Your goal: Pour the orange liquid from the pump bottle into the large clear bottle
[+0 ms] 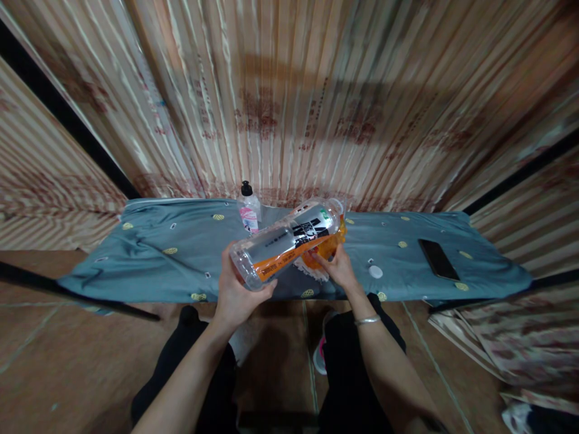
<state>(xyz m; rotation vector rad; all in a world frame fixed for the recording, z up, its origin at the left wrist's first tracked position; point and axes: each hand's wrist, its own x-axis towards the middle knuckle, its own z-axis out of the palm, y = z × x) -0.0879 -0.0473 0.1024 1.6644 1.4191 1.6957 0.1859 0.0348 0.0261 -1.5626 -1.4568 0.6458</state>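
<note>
My left hand (239, 289) is wrapped round the base of a large clear plastic bottle (289, 238) with a silver, black and orange label. The bottle lies tilted in the air, its far end up and to the right. My right hand (340, 265), fingers closed, grips a crumpled orange cloth-like thing (329, 247) against the underside of the bottle's far end. A whitish frilly edge (312, 270) shows below the orange thing; its exact kind I cannot make out.
On the blue-grey cloth-covered table (149, 253) stand a small clear bottle (248, 211) with black top and pink label, a round white cap (375, 271) and a black phone (438, 259). Curtains (289, 120) hang behind; dark frame poles (67, 114) flank the table.
</note>
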